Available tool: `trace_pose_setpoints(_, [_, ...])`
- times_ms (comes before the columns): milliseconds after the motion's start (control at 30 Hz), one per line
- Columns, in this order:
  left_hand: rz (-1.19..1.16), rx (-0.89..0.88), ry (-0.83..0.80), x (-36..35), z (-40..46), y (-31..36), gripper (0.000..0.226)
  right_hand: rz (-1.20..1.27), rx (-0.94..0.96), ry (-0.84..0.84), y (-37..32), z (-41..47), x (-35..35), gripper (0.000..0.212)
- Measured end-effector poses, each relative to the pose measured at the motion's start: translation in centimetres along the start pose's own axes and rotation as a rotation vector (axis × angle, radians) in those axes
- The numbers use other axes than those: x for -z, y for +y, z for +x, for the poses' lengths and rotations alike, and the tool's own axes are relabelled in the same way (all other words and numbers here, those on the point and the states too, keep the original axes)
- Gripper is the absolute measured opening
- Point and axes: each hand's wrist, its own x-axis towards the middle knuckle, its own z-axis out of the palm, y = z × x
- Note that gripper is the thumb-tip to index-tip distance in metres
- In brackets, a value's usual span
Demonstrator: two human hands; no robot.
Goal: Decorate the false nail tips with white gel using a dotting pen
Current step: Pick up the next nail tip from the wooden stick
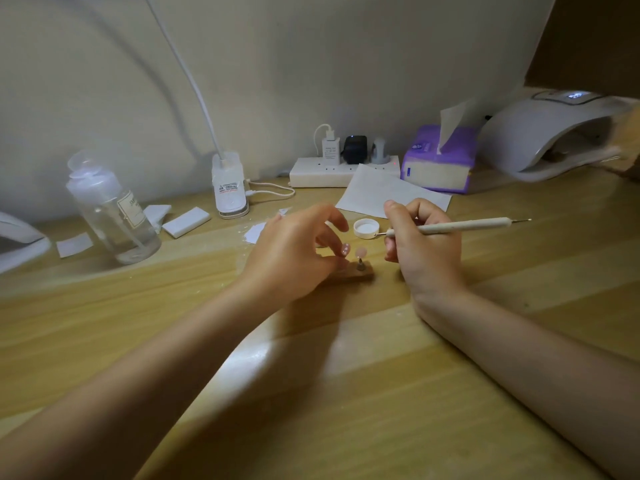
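Two pink false nail tips stand on small pegs in a wooden holder (pixel 360 274) at the middle of the desk. The left tip (pixel 345 249) carries white dots; the right tip (pixel 361 251) looks plain. My left hand (pixel 294 252) hovers over the holder's left part with fingers curled, thumb and fingertips close to the dotted tip; whether they touch it I cannot tell. My right hand (pixel 420 242) grips a white dotting pen (pixel 460 226), its metal tip pointing left beside a small white round gel pot (pixel 366 228).
A clear bottle (pixel 110 211) and white pads lie at the left. Behind stand a lamp base (pixel 230 185), a power strip (pixel 322 173) with chargers, a paper sheet (pixel 374 190), a purple tissue pack (pixel 438 159) and a nail lamp (pixel 550 133) at the right.
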Motion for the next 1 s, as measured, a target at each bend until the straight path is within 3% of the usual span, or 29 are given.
trace_pose_setpoints(533, [0.14, -0.003, -0.108, -0.5, 0.7, 0.3, 0.042, 0.022, -0.025, 0.006, -0.3, -0.1, 0.0, 0.036])
trace_pose_setpoints(700, [0.3, -0.052, -0.134, -1.1, 1.2, 0.9, 0.018, 0.028, -0.044, 0.015, -0.3, 0.0, 0.0, 0.035])
trace_pose_setpoints(1000, [0.303, -0.031, -0.156, -1.1, 1.2, 1.6, 0.025, 0.027, -0.047, 0.007, -0.3, 0.0, 0.1, 0.034])
